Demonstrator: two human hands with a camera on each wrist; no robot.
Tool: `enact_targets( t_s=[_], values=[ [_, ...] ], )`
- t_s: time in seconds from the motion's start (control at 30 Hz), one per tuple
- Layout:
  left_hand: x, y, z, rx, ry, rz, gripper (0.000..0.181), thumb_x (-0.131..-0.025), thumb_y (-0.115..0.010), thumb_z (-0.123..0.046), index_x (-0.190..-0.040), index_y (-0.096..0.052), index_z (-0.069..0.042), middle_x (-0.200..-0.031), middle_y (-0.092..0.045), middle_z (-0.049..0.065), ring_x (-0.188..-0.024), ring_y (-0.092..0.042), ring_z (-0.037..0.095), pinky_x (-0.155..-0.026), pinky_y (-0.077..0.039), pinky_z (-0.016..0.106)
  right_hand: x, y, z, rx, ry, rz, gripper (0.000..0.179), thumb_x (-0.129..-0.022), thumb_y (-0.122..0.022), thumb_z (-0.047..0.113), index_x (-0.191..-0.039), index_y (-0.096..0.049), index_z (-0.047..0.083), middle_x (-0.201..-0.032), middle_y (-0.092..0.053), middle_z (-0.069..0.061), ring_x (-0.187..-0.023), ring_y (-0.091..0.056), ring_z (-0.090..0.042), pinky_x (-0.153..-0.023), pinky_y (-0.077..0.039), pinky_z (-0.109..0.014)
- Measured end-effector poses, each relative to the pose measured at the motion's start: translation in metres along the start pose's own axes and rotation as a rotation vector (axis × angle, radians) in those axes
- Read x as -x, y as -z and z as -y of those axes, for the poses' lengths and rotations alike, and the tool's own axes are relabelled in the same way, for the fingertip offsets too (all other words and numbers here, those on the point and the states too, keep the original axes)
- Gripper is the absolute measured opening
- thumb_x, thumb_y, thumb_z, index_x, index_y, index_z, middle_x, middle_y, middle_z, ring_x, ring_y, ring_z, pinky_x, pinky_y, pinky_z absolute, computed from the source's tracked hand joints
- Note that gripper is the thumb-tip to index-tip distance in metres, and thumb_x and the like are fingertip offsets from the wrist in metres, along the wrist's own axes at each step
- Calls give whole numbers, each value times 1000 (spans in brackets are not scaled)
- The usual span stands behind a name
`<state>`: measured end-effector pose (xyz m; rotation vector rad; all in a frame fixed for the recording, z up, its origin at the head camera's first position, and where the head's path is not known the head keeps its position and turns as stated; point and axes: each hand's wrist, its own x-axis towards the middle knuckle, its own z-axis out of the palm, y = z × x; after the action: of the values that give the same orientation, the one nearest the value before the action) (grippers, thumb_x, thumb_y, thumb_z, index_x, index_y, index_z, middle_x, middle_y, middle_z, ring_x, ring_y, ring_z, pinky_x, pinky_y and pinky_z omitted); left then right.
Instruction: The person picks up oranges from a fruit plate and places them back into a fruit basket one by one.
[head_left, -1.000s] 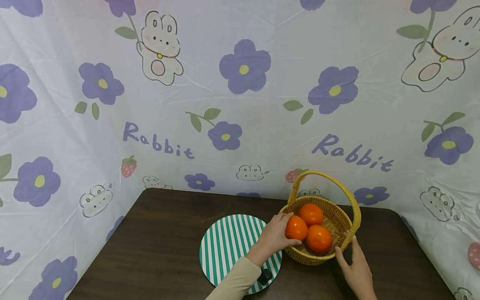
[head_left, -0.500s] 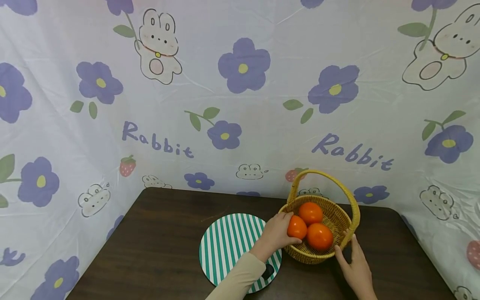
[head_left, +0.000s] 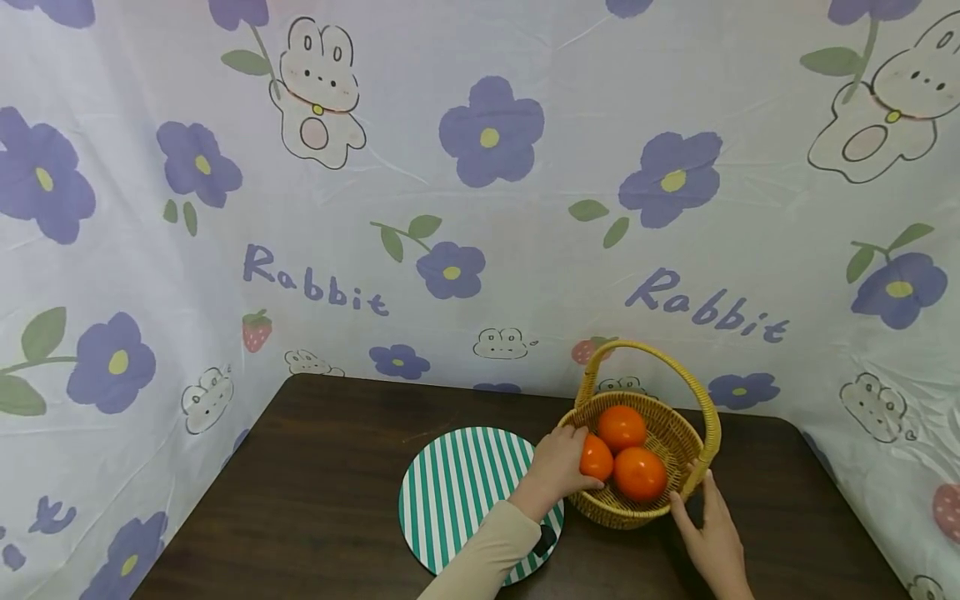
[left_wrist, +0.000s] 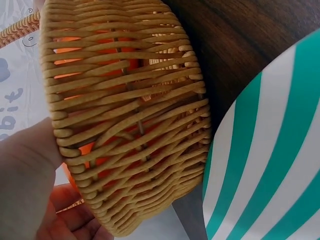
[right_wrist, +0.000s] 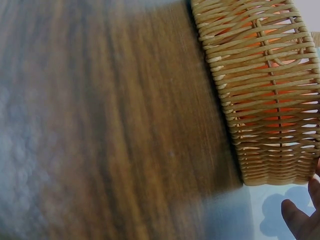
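A yellow wicker basket (head_left: 617, 518) with a tall arched handle stands at the right of the table. Inside lie three smooth, round orange fruits, one at the back (head_left: 622, 428), one at the front (head_left: 640, 474) and one at the left (head_left: 597, 458). My left hand (head_left: 558, 467) reaches over the left rim and holds the left fruit, partly covering it. In the left wrist view, the basket's weave hides most of that grip. My right hand (head_left: 712, 533) holds the right rim beside the handle's base; its thumb lies outside, and some fingertips are hidden.
A round board (head_left: 457, 492) with green and white stripes lies left of the basket, partly under my left forearm. A small black device (head_left: 545, 542) sits at my left wrist. Behind the dark wooden table (head_left: 322, 483) hangs a printed cloth (head_left: 555, 250).
My left hand has shifted slightly right, and the left fruit with it. The right hand and basket stay almost still. The cloth on the left has swayed.
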<state>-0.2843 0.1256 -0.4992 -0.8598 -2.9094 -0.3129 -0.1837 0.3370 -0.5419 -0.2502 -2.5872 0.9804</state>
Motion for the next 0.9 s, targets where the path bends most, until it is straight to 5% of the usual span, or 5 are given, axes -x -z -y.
enact_targets(
  t_s=[0.33, 0.53, 0.9],
  values=[
    [7, -10, 3, 191, 7, -107, 79, -77, -68, -52, -139, -41, -10, -131, -49, 6, -117, -49, 19, -86, -50, 31, -2, 1, -3, -3, 0, 13, 68, -95, -51, 35, -148, -18, 9, -146, -33, -20, -131, -30, -43, -94, -29, -64],
    [11, -18, 7, 248, -19, -151, 73, -84, -62, -50, -141, -39, -10, -139, -43, 9, -125, -44, 22, -88, -50, 34, -2, 6, -4, -5, -39, 105, 74, -96, -45, 42, -150, -6, 10, -152, -15, -22, -135, -18, -46, -97, -23, -67],
    [29, -17, 15, 322, -60, -99, 68, -91, -48, -52, -145, -32, -13, -146, -35, 12, -131, -39, 24, -97, -45, 38, 5, 8, -2, -44, -73, 224, 81, -98, -35, 47, -144, 23, 14, -150, 9, -30, -133, -8, -54, -96, -19, -71]
  ],
)
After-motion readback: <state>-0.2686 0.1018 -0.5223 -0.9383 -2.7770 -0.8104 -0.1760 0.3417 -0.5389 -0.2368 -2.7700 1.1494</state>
